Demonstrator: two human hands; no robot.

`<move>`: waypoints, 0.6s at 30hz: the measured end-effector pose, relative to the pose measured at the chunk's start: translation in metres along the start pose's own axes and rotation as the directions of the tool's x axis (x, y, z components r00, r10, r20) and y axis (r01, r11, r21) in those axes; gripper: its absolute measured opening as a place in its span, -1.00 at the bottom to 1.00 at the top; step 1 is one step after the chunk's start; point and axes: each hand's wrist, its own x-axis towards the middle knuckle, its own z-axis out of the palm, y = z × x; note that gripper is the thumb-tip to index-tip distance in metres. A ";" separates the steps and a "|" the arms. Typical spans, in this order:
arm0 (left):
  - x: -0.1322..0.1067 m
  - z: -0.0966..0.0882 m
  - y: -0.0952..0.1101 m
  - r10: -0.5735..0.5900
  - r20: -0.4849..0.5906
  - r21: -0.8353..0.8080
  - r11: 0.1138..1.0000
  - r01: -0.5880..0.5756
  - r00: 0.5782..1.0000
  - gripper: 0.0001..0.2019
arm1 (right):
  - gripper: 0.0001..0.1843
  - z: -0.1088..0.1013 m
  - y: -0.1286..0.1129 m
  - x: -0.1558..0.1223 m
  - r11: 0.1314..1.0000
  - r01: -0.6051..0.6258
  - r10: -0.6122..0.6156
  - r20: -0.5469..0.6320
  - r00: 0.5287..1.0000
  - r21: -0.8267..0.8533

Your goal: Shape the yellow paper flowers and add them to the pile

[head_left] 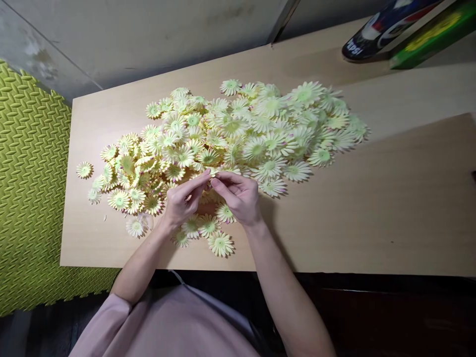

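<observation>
A large heap of pale yellow-green artificial daisy heads (238, 131) covers the middle of a light wooden table (390, 198). My left hand (182, 198) and my right hand (240, 194) meet at the heap's near edge, fingertips pinched together on one small flower head (211, 172) between them. Several loose flower heads (219, 243) lie on the table just below my hands.
A green textured foam mat (29, 188) lies left of the table. At the far right corner rest a dark blue Pepsi-marked object (379, 29) and a green box (431, 34). A single flower (84, 169) lies apart at the left. Bare wood shows right of the heap.
</observation>
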 end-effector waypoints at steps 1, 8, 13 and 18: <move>0.000 0.000 0.000 0.003 0.001 0.001 1.000 -0.003 1.000 -0.51 | -0.78 0.000 0.000 0.000 1.000 -0.004 0.004 -0.004 1.000 -0.004; -0.003 0.001 -0.003 0.046 -0.007 0.053 0.998 -0.046 0.999 -0.50 | -0.82 -0.001 0.003 0.000 0.999 -0.016 0.017 -0.001 1.000 0.030; -0.002 0.002 -0.002 0.071 -0.018 0.084 0.994 -0.070 0.997 -0.50 | -0.81 0.000 0.004 0.000 0.999 -0.029 0.029 0.002 1.000 0.041; -0.002 0.001 -0.003 0.076 -0.011 0.100 0.992 -0.074 0.997 -0.51 | -0.78 0.000 0.003 0.000 0.999 -0.036 0.036 0.009 0.999 0.026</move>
